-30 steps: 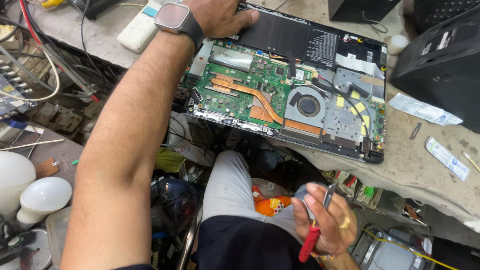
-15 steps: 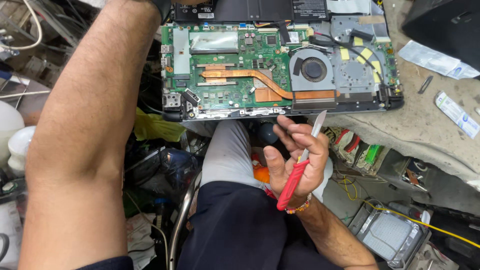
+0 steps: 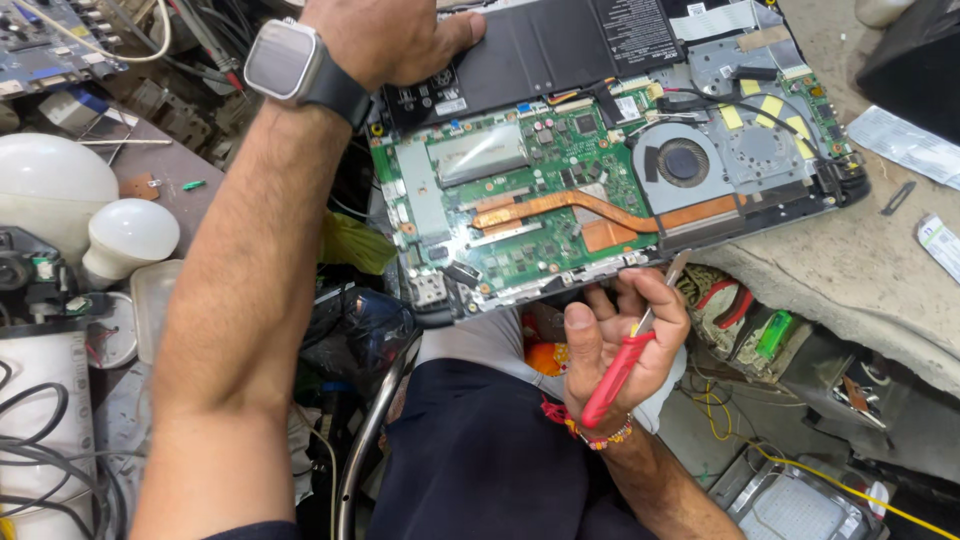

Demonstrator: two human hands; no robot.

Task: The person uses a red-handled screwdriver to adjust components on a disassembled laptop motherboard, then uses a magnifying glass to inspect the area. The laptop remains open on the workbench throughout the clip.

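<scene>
Red-handled screwdriver [image 3: 622, 362] lies clamped in the right hand [image 3: 622, 345], fingers curled round the grip, shaft slanting up and to the right toward the near edge of the opened laptop [image 3: 610, 150]. Tip sits just below that edge, close to the copper heat pipe [image 3: 570, 205]. Left hand [image 3: 385, 38], wearing a wristwatch [image 3: 283, 60], presses flat on the black battery [image 3: 560, 45] at the far side, fingers together, gripping nothing. Right hand is nearer the green board [image 3: 520, 215].

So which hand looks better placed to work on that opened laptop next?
Probably the right hand: it holds the red screwdriver just below the laptop edge. The left hand is pressed on the battery, steadying it.
</scene>
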